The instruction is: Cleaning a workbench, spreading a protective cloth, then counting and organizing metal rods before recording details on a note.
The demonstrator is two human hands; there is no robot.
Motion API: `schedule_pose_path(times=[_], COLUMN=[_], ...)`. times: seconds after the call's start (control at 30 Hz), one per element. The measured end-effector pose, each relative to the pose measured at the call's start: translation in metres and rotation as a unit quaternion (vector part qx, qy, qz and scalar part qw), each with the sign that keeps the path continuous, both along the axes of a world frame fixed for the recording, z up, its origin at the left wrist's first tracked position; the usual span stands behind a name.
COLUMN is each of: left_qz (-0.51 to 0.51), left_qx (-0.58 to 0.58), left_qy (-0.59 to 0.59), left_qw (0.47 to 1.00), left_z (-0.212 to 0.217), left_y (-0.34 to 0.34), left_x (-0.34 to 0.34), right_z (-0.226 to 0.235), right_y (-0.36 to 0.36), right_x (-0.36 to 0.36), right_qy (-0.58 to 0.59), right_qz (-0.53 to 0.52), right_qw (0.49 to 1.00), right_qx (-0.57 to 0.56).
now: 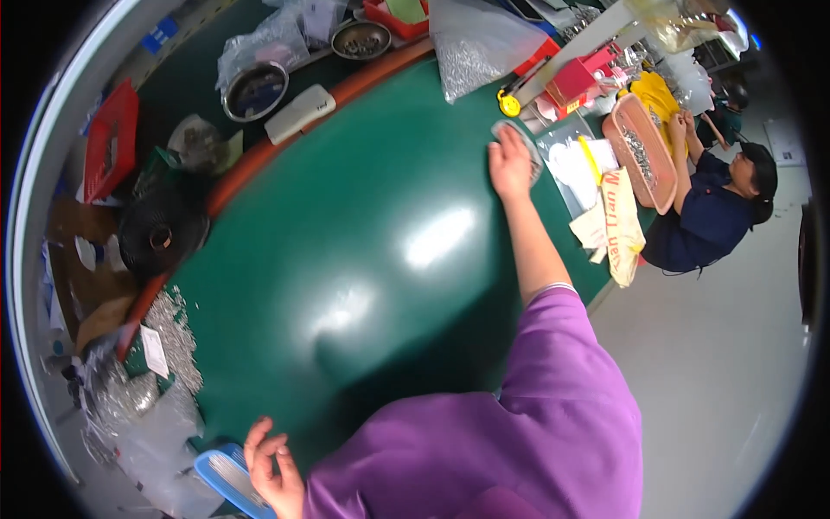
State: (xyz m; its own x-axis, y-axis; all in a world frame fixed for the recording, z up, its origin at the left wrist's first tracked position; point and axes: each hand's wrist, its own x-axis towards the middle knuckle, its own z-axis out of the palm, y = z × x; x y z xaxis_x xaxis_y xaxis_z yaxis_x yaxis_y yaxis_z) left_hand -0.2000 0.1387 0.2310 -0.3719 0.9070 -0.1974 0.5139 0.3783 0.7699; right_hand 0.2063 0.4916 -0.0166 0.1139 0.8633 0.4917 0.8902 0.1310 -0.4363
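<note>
My right arm reaches far across the green table top (363, 208). At its end my right hand (512, 164) presses down on a crumpled grey cloth (535, 157), which shows past the fingers and along the hand's right side. My left hand (273, 471) is raised at the near left, its fingers apart and slightly curled with nothing in them. Beside it sits a blue tray (207, 468) with thin pale pieces inside.
Small metal parts (175, 342) lie heaped at the left edge. A clear bag of parts (471, 56), a metal bowl (255, 91) and a white block (300, 114) line the far side. A pink basket (661, 195) stands at right, near a co-worker (713, 208).
</note>
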Motion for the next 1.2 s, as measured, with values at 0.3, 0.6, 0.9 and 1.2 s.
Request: schedule_pose_path(times=[0.3, 0.6, 0.9, 1.2], left_qz=[-0.023, -0.110, -0.116, -0.120], left_qx=[0.060, 0.091, 0.106, 0.148], left_qy=[0.043, 0.035, 0.055, 0.057], left_qw=[0.997, 0.989, 0.986, 0.980], left_z=[0.017, 0.026, 0.044, 0.058], left_y=[-0.058, -0.095, -0.155, -0.224], left_x=[0.008, 0.028, -0.003, -0.066], right_z=[0.002, 0.008, 0.017, 0.039], right_y=[-0.140, -0.264, -0.280, -0.502], right_x=[0.077, -0.146, 0.024, -0.279], right_qy=[-0.067, 0.162, 0.093, 0.105], right_qz=[-0.108, 0.406, -0.027, 0.381], right_qw=[0.991, 0.890, 0.995, 0.899], right_qx=[-0.033, -0.131, -0.029, -0.191])
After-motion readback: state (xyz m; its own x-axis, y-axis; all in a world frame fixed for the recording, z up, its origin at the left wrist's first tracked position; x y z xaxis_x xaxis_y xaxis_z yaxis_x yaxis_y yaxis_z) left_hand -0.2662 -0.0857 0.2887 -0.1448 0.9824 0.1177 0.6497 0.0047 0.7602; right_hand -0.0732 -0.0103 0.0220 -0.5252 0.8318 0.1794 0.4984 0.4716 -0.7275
